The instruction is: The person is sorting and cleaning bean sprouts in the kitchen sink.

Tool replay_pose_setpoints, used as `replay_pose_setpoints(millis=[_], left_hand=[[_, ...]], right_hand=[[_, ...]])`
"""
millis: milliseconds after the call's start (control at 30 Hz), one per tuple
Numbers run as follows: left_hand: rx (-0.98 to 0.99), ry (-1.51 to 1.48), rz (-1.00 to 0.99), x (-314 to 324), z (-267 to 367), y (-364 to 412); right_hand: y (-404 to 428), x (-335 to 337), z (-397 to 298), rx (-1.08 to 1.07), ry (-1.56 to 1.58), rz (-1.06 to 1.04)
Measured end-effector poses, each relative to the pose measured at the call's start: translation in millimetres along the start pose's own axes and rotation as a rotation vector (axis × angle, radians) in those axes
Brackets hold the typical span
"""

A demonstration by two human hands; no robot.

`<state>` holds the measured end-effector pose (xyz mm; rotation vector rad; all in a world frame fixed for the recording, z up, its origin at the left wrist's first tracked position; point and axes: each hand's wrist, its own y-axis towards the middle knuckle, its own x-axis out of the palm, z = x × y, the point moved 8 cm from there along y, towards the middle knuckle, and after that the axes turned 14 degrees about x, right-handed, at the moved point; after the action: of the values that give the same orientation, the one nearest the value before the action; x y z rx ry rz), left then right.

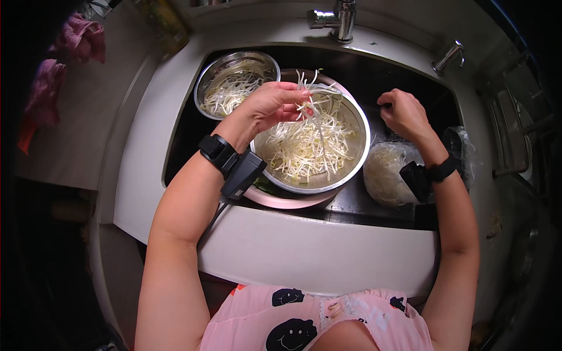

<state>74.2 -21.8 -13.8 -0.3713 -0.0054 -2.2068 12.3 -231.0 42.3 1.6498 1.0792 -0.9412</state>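
Observation:
My left hand [279,103] pinches a small bunch of bean sprouts [312,98] between thumb and fingers. It is above a large metal bowl [361,151], where a heap of bean sprouts [307,149] lies. Some strands hang down from the bunch towards the heap. To the right of that bowl, my right hand [404,114] is held over the sink with its fingers curled in. Nothing shows in it, though its fingertips are partly hidden. A smaller metal bowl [199,90] at the back left also contains bean sprouts [232,90].
The large bowl sits over a pink basin [290,202] in a dark sink [390,66]; green leaves [265,186] peek out between them. Under my right forearm lies a clear plastic bag [384,177] of sprouts. Behind stand a chrome faucet [343,22] and a smaller spout [448,57].

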Motion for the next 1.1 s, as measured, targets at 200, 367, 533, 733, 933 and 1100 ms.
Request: replay_pose_setpoints(millis=[200,367,533,733,933,1100], left_hand=[[0.027,-0.091,-0.027,8,4,-1],[0.035,-0.13,-0.007,10,6,-4],[0.049,-0.139,-0.03,17,6,-4],[0.021,-0.14,-0.072,22,5,-4],[0.035,-0.21,-0.109,36,6,-8],[0.069,-0.267,-0.142,41,8,-7]], right_hand=[[-10,31,-33,0.107,0.746,-0.59],[-27,29,-63,0.1,0.917,-0.763],[-32,30,-65,0.154,0.941,-0.82],[-29,26,-67,0.014,0.839,-0.614],[-35,6,-81,-0.219,0.509,-0.267],[-30,12,-71,-0.098,0.623,-0.262]])
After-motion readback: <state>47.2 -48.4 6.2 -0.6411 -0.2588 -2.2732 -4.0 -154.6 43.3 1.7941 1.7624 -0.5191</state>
